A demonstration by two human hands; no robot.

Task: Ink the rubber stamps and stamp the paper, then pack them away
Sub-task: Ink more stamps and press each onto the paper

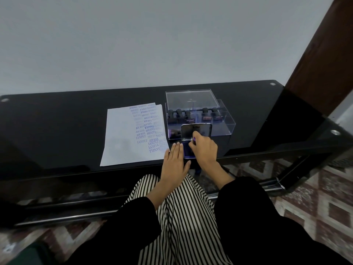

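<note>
Evidently the inking step is in hand: the right hand [203, 148] curls over the open ink pad [186, 151], which sits just in front of the clear box [227, 121] of stamps [179, 112]. Whether it pinches a stamp I cannot tell. The left hand [174, 159] lies flat, fingers straight, just beside the pad. Best to press straight down and evenly, then lift cleanly toward the paper [122, 138].

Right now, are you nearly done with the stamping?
Nearly. Done: the paper has lots of purple words like SAMPLE and AIR MAIL, and several stamps stand in the clear box. In hand: the right hand curls over the open ink pad; the left hand lies flat beside it. Left: shutting the pad and putting the lid on the box.
</note>
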